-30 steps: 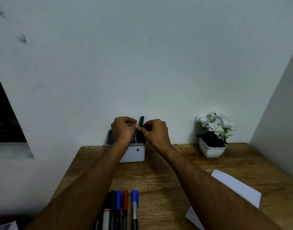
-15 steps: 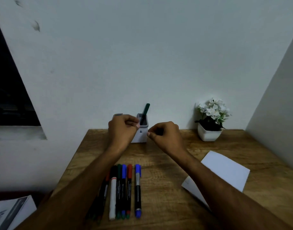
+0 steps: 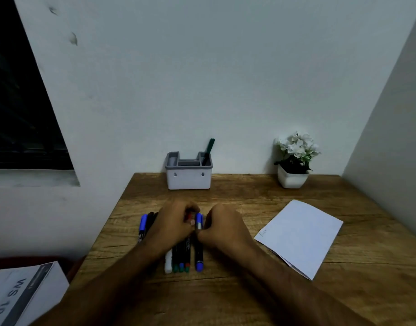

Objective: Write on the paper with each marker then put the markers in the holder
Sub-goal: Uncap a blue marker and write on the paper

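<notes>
Right hand pinches blue marker; left hand grips neighbouring markers. Could scatter the row, lifting carelessly.

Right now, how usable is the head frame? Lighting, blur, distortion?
Head view: dim, flat light with a bluish cast, no glare. Wide-angle bend tilts the window edge and side wall. Holder and paper are sharp enough; the scribble on the paper is too small to read. Both hands, left hand and right hand, are slightly soft over the markers.
</notes>
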### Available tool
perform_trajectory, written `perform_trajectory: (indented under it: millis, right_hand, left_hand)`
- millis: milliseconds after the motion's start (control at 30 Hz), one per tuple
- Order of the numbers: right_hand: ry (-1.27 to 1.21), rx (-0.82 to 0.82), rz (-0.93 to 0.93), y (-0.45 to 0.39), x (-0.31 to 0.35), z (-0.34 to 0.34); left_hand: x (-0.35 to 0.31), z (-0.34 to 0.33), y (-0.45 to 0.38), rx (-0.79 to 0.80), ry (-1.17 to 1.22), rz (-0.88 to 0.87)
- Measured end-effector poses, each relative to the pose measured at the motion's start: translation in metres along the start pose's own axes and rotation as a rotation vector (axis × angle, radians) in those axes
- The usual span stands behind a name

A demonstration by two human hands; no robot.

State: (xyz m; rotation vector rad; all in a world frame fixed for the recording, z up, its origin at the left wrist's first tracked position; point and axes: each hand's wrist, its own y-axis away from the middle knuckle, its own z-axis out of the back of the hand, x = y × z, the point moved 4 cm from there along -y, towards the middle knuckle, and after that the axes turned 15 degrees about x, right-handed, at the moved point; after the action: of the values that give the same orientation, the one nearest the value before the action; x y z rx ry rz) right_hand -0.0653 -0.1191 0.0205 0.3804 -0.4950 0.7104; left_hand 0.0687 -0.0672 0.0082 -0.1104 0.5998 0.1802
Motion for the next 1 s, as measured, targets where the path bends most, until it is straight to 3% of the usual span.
perform_trajectory:
  millis: [233,533,733,1000]
  right_hand:
    - [0.029,-0.029,-0.066,-0.001,-0.002,0.008]
    - [-0.132,-0.052,-0.061,0.007,-0.038,0.055]
    - [-0.278,-0.153,0.051,0.018,-0.074,0.071]
    - [-0.262,-0.292,0.227,0.034,-0.100,0.071]
  left_hand:
    - [-0.002,-0.001,-0.001,-0.010,-0.004,-0.012]
    - [-0.046,0.006,-0.025,-0.023,0.022,-0.290]
    - [-0.066,-0.006,-0.053,0.032,0.217,-0.252]
    - [-0.091,-0.022,-0.070,0.066,0.213,-0.276]
